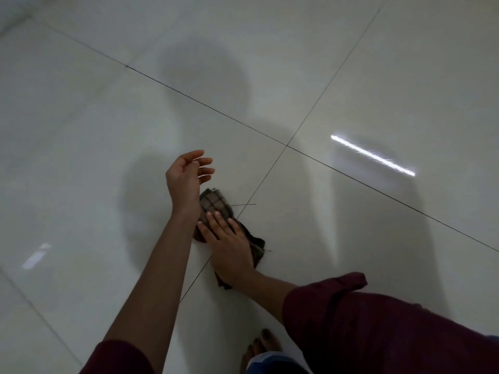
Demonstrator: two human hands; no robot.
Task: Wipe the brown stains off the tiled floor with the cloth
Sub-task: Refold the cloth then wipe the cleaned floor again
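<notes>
A dark checked cloth (216, 205) lies crumpled on the pale tiled floor (81, 157), across a grout line. My right hand (229, 247) presses flat on the cloth with straight fingers, covering its middle. My left hand (189, 176) hovers just above and left of the cloth, palm turned up, fingers loosely bent and holding nothing. A thin dark streak (244, 205) crosses the grout line just right of the cloth. No brown stains show on the tiles around it.
Glossy tiles spread in every direction, crossed by dark grout lines that meet at a joint (286, 145). A bright strip of reflected light (372, 155) lies to the right. My bare foot (259, 349) stands at the bottom edge, near my right sleeve (378, 325).
</notes>
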